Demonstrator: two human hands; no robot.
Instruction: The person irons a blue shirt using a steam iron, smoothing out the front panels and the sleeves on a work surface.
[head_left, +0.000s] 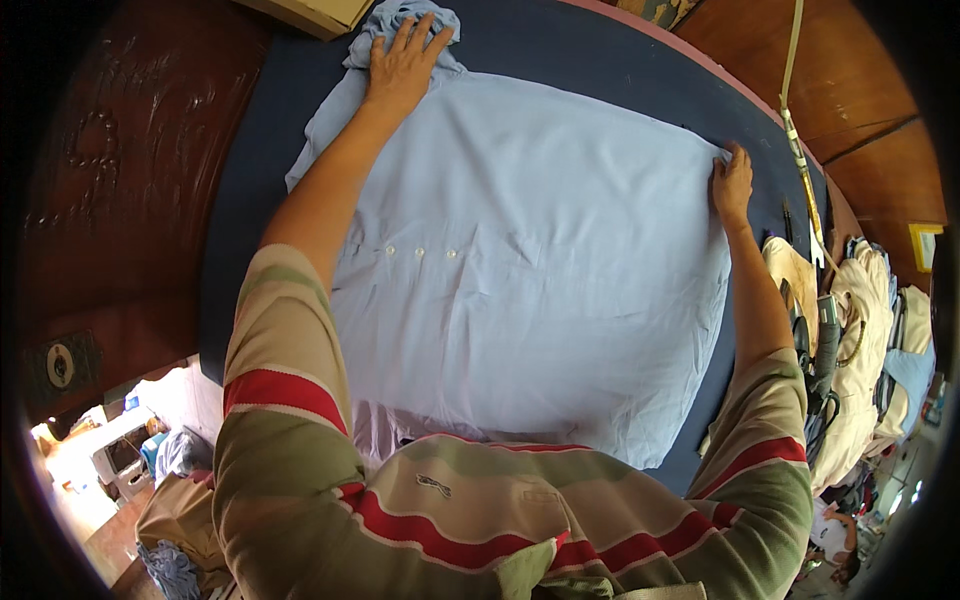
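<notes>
A light blue shirt [560,270] lies spread over a dark blue covered table [560,35], its buttons showing left of the middle. The cloth has soft wrinkles, and its near edge runs up against my body. At the far left, the shirt's fabric is bunched up. My left hand [403,72] rests on that bunch, fingers spread. At the far right corner my right hand [734,186] grips the shirt's edge, fingers curled over it. What the right fingertips touch is partly hidden.
A cardboard box [312,14] sits at the table's far left edge. On the right, a pale cord [793,110] hangs down beside a dark-handled device, possibly an iron [826,335]. Beige garments [850,330] are piled beyond. Another person [832,535] is at the lower right.
</notes>
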